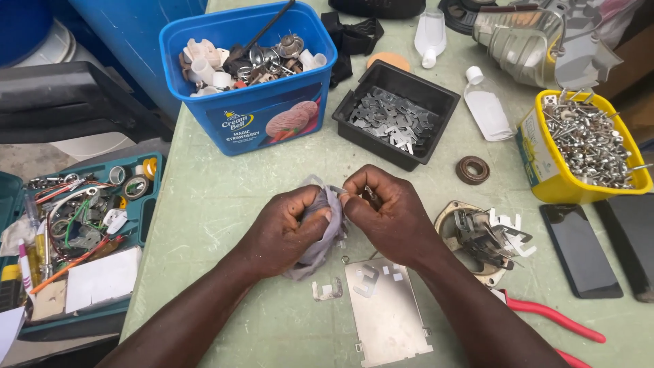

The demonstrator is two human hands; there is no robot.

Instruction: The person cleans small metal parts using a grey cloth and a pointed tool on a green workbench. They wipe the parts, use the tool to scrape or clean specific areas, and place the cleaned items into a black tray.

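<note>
My left hand (289, 228) grips a crumpled grey cloth (325, 242) over the middle of the pale green table (218, 204). My right hand (385, 211) pinches a small metal part (337, 191) against the top of the cloth; most of the part is hidden by my fingers. Both hands touch each other at the fingertips. Just below them lie a flat metal plate (388, 310) with cut-outs and a small bent metal bracket (327, 289).
A blue tub (272, 116) of mixed parts stands at the back. Beside it are a black tray (395, 116) of metal clips, a yellow tub (541, 170) of screws, a rusty ring (472, 170), two phones (580, 251), red-handled pliers (555, 317) and a teal toolbox (75, 232) at left.
</note>
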